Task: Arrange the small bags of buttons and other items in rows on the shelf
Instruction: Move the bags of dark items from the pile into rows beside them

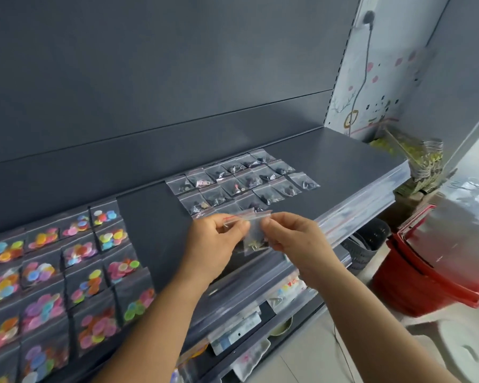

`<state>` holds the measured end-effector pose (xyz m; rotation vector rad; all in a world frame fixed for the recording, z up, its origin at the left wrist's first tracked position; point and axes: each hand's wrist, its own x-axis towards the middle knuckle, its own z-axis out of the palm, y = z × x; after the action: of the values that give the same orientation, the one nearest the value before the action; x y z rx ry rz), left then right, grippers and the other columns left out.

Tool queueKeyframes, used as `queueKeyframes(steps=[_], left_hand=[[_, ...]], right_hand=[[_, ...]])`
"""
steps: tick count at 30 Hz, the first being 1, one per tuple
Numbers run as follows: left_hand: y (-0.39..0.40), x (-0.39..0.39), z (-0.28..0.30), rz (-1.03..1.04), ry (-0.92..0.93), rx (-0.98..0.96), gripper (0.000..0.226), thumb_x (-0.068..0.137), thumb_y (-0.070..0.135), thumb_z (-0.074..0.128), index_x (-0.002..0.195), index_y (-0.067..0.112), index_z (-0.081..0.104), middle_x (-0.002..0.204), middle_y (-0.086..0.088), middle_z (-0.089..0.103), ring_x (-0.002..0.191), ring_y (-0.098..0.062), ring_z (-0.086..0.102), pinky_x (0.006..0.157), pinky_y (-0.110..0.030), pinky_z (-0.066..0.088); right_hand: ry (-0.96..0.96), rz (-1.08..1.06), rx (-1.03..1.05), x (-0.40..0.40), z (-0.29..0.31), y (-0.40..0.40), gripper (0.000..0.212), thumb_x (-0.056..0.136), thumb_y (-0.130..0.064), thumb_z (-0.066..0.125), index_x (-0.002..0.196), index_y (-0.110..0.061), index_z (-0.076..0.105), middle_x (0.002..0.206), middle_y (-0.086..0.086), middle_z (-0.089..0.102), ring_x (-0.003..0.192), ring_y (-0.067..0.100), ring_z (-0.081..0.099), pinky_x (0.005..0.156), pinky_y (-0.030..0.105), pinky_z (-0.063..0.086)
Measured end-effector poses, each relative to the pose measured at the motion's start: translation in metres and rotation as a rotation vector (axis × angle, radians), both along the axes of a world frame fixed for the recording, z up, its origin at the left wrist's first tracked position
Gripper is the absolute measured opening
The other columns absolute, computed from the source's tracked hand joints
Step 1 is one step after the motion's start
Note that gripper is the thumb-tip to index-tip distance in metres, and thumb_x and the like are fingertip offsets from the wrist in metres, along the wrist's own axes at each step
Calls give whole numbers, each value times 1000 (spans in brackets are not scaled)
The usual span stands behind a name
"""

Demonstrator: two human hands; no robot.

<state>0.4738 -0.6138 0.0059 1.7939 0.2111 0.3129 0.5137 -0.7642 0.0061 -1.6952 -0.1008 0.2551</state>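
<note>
Both hands hold one small clear zip bag with dark and metallic bits inside, just above the front edge of the dark grey shelf. My left hand pinches the bag's left top edge. My right hand pinches its right side. Behind the hands, several small bags of dark items lie in rows on the shelf. At the left, several larger bags of colourful buttons lie in rows.
Lower shelves below hold more packets behind clear price strips. A stack of red baskets stands on the floor at right, with a dark bin beside it. The shelf's back panel rises behind.
</note>
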Motion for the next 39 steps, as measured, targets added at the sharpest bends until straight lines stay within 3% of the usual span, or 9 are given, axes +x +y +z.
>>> queueKeyframes(steps=[7, 11, 16, 19, 22, 24, 30, 35, 39], left_hand=[[8, 19, -17, 108, 114, 1, 11, 88, 22, 63, 79, 24, 69, 72, 13, 72, 67, 0, 65, 59, -10, 48], [12, 14, -26, 158, 191, 33, 12, 88, 20, 63, 78, 23, 68, 71, 12, 72, 66, -2, 66, 61, -19, 52], [4, 9, -27, 242, 196, 265, 5, 87, 23, 65, 83, 25, 67, 67, 12, 70, 61, 4, 62, 52, -7, 43], [-3, 7, -22, 308, 254, 490, 7, 86, 29, 65, 93, 26, 67, 76, 17, 63, 59, 2, 57, 51, -8, 40], [-8, 2, -21, 400, 271, 718, 28, 86, 36, 63, 112, 26, 59, 105, 9, 56, 94, -9, 54, 74, -19, 44], [-10, -4, -22, 423, 258, 791, 36, 88, 37, 61, 122, 26, 55, 115, 7, 49, 109, -14, 44, 82, -23, 40], [-18, -14, -29, 219, 196, 833, 36, 90, 29, 58, 126, 24, 60, 125, 13, 52, 115, -4, 36, 90, -12, 25], [-21, -17, -33, 209, 252, 847, 35, 92, 31, 56, 126, 24, 59, 127, 12, 53, 115, -8, 40, 90, -17, 31], [-23, -14, -31, 208, 298, 856, 38, 92, 33, 55, 129, 23, 57, 130, 11, 50, 118, -10, 39, 93, -22, 35]], right_hand=[[13, 45, -77, 50, -6, 0, 20, 88, -21, 63, 74, -7, 69, 64, 5, 61, 61, 18, 50, 64, 34, 47], [2, 146, -181, 66, -8, 0, 17, 89, -15, 61, 76, -4, 65, 60, 3, 61, 53, 13, 51, 54, 27, 47], [-35, 352, -347, 71, -13, 7, 15, 87, -15, 59, 73, -13, 64, 56, -4, 63, 51, 11, 54, 56, 31, 49], [-140, 411, -494, 73, -15, 12, 5, 86, -17, 59, 86, -17, 65, 72, 0, 70, 64, 19, 63, 65, 34, 53], [-360, 404, -672, 75, -16, 13, 24, 85, -20, 61, 109, -20, 60, 97, -2, 63, 82, 19, 61, 73, 28, 49], [-485, 396, -679, 74, -16, 11, 31, 84, -20, 63, 114, -21, 57, 102, -2, 52, 84, 20, 57, 72, 26, 45], [-666, 607, -680, 70, -19, 3, 27, 85, -24, 64, 112, -25, 66, 114, -2, 57, 107, 20, 50, 90, 29, 44], [-734, 722, -723, 68, -21, -2, 15, 85, -23, 62, 98, -21, 70, 107, -2, 62, 102, 20, 53, 93, 24, 37], [-724, 745, -737, 71, -20, -3, 19, 86, -24, 63, 105, -23, 69, 114, -4, 61, 108, 19, 51, 99, 25, 36]])
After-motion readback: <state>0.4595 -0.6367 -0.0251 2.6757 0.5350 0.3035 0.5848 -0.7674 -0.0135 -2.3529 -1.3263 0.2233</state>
